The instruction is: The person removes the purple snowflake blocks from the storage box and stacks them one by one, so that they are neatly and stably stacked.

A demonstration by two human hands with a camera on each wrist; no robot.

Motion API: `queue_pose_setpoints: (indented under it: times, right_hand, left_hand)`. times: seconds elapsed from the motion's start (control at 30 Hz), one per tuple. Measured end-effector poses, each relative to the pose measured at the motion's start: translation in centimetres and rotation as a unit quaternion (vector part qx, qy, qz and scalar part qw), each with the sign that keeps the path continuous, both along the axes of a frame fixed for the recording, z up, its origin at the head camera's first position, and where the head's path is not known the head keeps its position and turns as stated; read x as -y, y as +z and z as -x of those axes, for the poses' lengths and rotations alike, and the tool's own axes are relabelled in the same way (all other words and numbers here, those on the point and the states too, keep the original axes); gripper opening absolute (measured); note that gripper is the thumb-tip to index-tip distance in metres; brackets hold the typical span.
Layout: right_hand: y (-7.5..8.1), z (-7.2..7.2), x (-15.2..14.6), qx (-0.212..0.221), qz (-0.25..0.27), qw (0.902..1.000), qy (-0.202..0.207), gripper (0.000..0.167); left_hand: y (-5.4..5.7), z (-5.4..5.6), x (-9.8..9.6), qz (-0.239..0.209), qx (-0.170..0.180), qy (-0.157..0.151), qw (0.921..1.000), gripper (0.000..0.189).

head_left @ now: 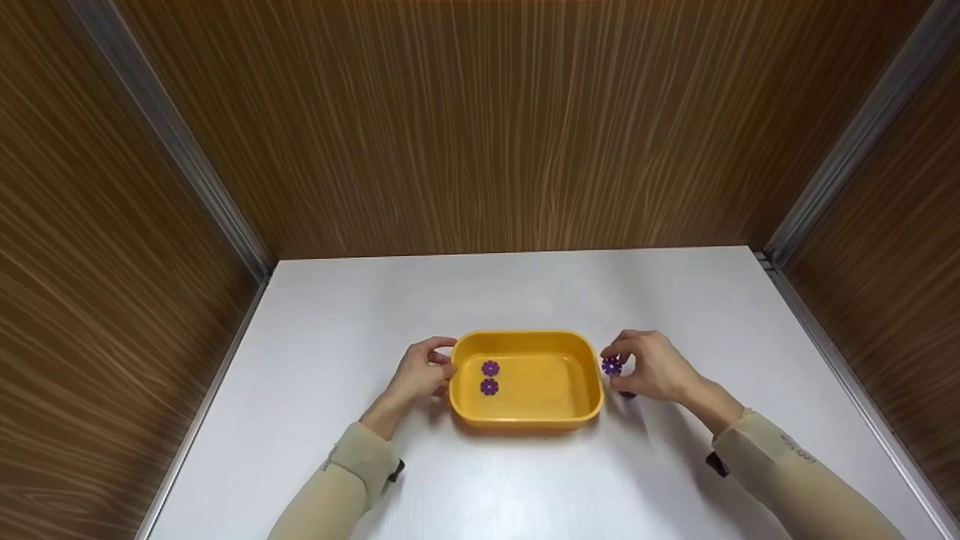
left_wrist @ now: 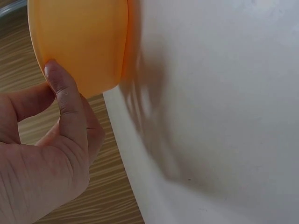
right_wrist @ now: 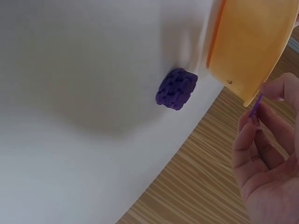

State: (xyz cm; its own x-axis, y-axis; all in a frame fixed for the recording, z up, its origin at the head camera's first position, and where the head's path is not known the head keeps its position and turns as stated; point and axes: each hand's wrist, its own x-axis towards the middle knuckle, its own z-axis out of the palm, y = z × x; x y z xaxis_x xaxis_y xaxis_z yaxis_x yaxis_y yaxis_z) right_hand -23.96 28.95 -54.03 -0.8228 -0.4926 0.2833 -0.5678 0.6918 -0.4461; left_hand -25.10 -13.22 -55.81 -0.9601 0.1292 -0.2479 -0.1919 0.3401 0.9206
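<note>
A yellow plastic tub (head_left: pixel 529 424) sits on the white table, with two purple flower-shaped discs (head_left: pixel 489 387) lying flat inside toward its left end. My left hand (head_left: pixel 421 371) holds the tub's left side, its fingertips on the rim and wall. Just past the tub's right rim, my right hand (head_left: pixel 651 365) pinches another purple flower-shaped disc (head_left: pixel 612 366) between thumb and fingers. The right wrist view shows this disc edge-on, beside the tub's rim. Below that hand, a short stack of purple discs (right_wrist: pixel 176 88) stands on the table, mostly hidden in the head view.
The white table (head_left: pixel 337 300) is bounded by a wood-grain panel (head_left: pixel 517 150) at the back and similar panels at both sides. Metal rails (head_left: pixel 187 146) run along the corners. Beige sleeves (head_left: pixel 795 465) cover both forearms.
</note>
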Motion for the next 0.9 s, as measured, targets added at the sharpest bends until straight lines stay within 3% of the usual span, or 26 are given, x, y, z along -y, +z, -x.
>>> queue_pose_setpoints:
  times: [0.63,0.9]
  right_hand:
    - [-2.0,-0.8,-2.5,0.025,-0.031,0.9988,-0.03,0.029]
    - [-2.7,-0.9,-2.6,0.029,-0.019,0.999,-0.03,0.024]
  left_hand:
    - [-0.2,-0.2,-0.1,0.003,0.001,0.002,1.0,0.053]
    - [-0.4,-0.1,0.0,-0.006,-0.001,-0.001,1.0,0.054]
